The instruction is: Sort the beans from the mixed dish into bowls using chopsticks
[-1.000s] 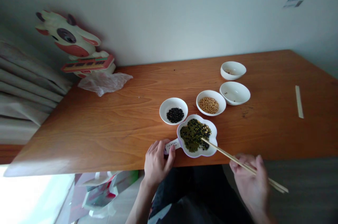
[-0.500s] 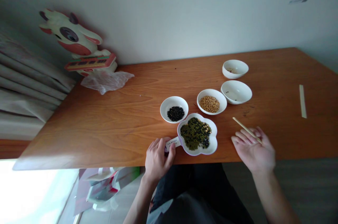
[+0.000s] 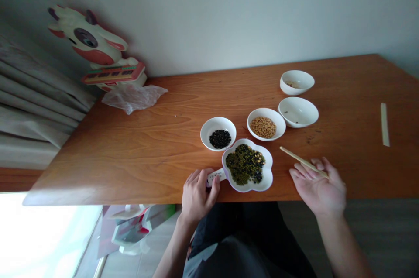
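Observation:
My left hand is closed round the labelled handle of a white flower-shaped dish with a lilac rim at the table's near edge. Mixed green and black beans, plus a few yellowish ones, lie in it. To the right, palm up, my right hand holds a thin pale wooden stick between thumb and fingers, its tip pointing left toward the dish. Just behind the dish stand a white bowl of black beans and another bowl of tan beans.
Two more white bowls, a nearer one and a farther one, hold a few bits. A cow toy keyboard and a crumpled plastic bag sit at the back left. A pale strip lies at right on the wooden table.
The stick's tip has swung left, closer to the flower-shaped dish. My left hand keeps its hold on the handle. The whole view has shifted slightly.

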A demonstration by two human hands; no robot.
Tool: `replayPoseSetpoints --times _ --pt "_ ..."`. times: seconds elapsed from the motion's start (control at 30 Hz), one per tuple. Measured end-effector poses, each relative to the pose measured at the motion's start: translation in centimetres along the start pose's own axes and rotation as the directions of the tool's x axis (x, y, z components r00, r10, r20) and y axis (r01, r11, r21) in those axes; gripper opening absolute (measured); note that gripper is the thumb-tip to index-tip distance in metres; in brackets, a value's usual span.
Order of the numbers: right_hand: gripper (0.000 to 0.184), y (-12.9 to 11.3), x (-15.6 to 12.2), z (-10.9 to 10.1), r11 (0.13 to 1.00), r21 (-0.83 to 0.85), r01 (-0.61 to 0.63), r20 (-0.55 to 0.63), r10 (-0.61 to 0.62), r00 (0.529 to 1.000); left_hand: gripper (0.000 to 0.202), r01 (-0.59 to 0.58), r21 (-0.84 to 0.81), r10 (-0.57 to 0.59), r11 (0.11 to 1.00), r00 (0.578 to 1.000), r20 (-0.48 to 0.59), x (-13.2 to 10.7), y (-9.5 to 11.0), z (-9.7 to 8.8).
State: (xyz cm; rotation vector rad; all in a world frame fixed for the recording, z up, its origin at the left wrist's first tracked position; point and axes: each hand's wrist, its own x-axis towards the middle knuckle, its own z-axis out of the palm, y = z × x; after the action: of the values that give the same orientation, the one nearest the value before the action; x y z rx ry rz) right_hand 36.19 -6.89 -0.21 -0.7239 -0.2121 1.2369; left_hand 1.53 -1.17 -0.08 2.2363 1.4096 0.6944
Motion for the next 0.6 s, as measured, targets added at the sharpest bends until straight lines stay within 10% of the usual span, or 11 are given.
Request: replayPoseSetpoints --times 0.27,0.6 --pt "0.034 3.4 -1.2 -1.2 0.889 -0.371 0.27 0.144 -0.232 0.962 0.015 -0.001 -0.001 0.001 1.0 1.0 -0.001 0.0 -0.1 0.1" --pt "0.061 4.0 -3.7 0.2 0.477 -0.738 0.478 0.347 -0.34 0.874 0.017 0.0 0.015 0.0 1.0 1.0 -0.001 0.0 0.1 0.1"
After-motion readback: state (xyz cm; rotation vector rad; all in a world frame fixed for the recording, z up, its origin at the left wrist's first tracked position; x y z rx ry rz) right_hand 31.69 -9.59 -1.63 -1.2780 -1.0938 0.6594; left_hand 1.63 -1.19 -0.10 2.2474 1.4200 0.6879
